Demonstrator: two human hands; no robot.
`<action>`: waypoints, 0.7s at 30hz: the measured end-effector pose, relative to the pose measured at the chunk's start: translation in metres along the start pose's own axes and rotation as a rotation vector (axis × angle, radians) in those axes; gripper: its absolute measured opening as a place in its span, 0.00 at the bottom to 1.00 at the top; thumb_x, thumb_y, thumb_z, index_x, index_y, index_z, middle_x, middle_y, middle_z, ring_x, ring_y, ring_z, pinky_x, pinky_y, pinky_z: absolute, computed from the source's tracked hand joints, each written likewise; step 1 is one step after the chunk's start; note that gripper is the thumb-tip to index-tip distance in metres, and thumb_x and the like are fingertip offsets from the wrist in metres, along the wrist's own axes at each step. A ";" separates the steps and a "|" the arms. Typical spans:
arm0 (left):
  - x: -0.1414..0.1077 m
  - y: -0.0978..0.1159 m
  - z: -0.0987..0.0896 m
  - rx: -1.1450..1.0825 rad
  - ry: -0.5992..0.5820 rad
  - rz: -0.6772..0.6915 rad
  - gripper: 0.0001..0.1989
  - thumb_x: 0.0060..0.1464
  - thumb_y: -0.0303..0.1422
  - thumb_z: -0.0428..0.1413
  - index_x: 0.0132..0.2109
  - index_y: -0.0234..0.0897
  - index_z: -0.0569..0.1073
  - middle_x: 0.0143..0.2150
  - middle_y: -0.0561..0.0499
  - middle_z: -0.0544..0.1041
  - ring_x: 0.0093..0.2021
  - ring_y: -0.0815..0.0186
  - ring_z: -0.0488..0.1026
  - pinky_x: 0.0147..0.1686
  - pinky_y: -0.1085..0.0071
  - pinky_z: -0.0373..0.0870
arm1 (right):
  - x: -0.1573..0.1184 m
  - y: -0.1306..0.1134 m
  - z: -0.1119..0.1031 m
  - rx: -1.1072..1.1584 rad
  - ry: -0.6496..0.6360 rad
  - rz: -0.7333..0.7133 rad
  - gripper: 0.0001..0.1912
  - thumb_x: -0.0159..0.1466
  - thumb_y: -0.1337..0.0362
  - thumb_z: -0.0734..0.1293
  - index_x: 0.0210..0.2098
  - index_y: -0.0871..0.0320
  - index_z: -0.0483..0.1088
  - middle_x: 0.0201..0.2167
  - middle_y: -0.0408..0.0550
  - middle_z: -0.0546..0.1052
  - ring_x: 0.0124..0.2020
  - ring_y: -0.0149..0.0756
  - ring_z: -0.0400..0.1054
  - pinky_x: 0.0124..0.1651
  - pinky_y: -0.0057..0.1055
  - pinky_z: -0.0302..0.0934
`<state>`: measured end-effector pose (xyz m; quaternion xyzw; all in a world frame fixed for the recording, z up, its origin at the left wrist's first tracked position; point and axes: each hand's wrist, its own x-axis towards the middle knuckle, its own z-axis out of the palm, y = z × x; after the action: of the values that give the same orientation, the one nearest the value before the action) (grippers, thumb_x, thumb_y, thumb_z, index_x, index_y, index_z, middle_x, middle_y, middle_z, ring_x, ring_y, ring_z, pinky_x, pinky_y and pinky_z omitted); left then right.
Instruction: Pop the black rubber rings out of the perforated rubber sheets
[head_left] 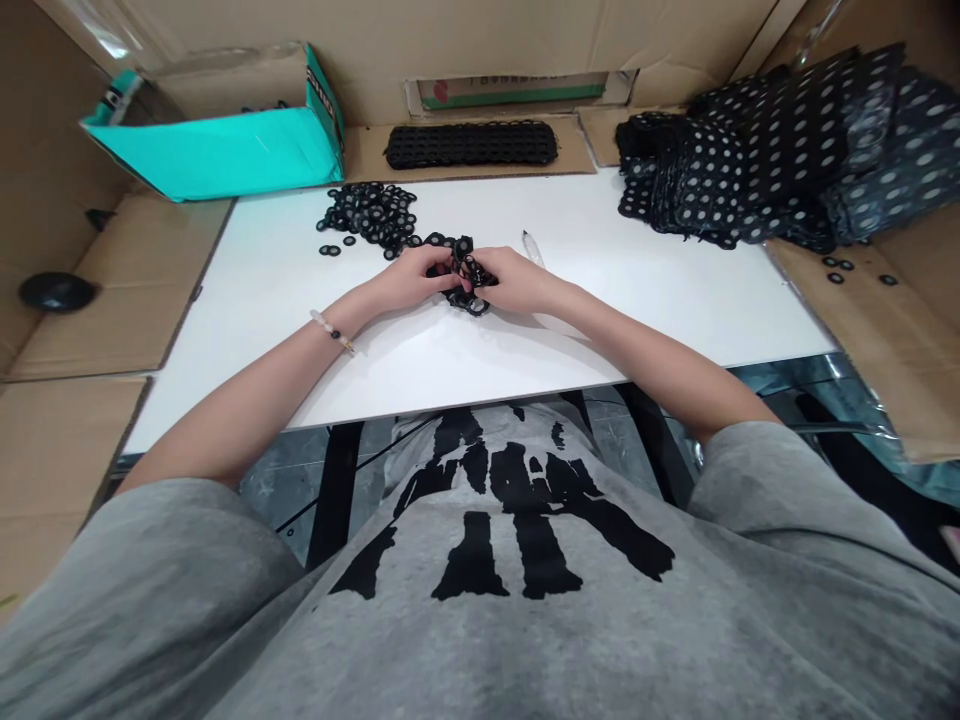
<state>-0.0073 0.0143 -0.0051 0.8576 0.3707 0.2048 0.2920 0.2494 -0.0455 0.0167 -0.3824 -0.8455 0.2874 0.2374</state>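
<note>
Clutching tangled black rings point(466, 298) between left hand point(415, 279) and right hand point(519, 282), fingers point(447, 270) clenched around them.

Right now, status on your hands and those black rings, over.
Left hand and right hand both gripping a tangle of black rings. Loose pile of black rings ahead on the white table. Pen just beyond right hand, not touching.

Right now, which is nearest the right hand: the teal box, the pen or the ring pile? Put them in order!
From the right hand:
1. pen, just past it on the table
2. ring pile, farther along the table, leftward
3. teal box, farthest, back left corner
</note>
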 end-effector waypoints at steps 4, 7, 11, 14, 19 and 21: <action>0.000 -0.001 -0.001 -0.056 -0.004 0.002 0.08 0.69 0.39 0.69 0.45 0.39 0.86 0.43 0.48 0.86 0.45 0.58 0.80 0.51 0.62 0.76 | 0.002 0.000 0.002 0.084 0.031 0.040 0.06 0.71 0.61 0.71 0.41 0.56 0.78 0.40 0.51 0.83 0.46 0.46 0.74 0.57 0.41 0.69; 0.001 -0.004 -0.001 -0.060 -0.009 -0.005 0.08 0.70 0.39 0.69 0.45 0.40 0.87 0.43 0.48 0.87 0.44 0.58 0.80 0.52 0.61 0.76 | 0.003 0.001 0.004 0.151 0.050 0.063 0.08 0.70 0.59 0.71 0.42 0.57 0.79 0.37 0.48 0.81 0.43 0.44 0.72 0.55 0.41 0.70; 0.002 -0.007 -0.001 -0.050 -0.006 0.005 0.09 0.69 0.41 0.68 0.45 0.40 0.87 0.43 0.48 0.87 0.43 0.58 0.79 0.51 0.61 0.75 | 0.003 0.003 0.006 0.179 0.070 0.084 0.09 0.71 0.57 0.71 0.43 0.56 0.80 0.40 0.50 0.83 0.43 0.44 0.73 0.56 0.42 0.72; 0.003 -0.009 -0.001 -0.053 -0.001 0.012 0.11 0.68 0.43 0.69 0.45 0.40 0.87 0.43 0.48 0.87 0.43 0.58 0.79 0.49 0.61 0.75 | 0.002 0.000 0.005 0.152 0.074 0.095 0.11 0.73 0.54 0.72 0.44 0.55 0.79 0.42 0.51 0.84 0.45 0.45 0.75 0.58 0.43 0.73; 0.002 -0.006 0.000 -0.055 0.014 0.007 0.09 0.67 0.40 0.69 0.45 0.40 0.87 0.43 0.47 0.88 0.44 0.57 0.80 0.51 0.61 0.76 | 0.002 -0.006 0.004 0.073 0.073 0.088 0.11 0.72 0.57 0.71 0.46 0.56 0.80 0.42 0.51 0.85 0.46 0.47 0.75 0.63 0.48 0.73; 0.002 -0.004 0.001 -0.053 0.017 0.002 0.08 0.67 0.39 0.68 0.45 0.39 0.87 0.43 0.47 0.88 0.45 0.57 0.80 0.52 0.61 0.76 | 0.002 -0.006 0.004 0.064 0.079 0.078 0.11 0.71 0.58 0.70 0.47 0.57 0.81 0.42 0.52 0.86 0.46 0.48 0.76 0.63 0.48 0.73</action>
<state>-0.0075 0.0174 -0.0079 0.8481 0.3665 0.2222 0.3113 0.2428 -0.0483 0.0186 -0.4182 -0.8104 0.3079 0.2711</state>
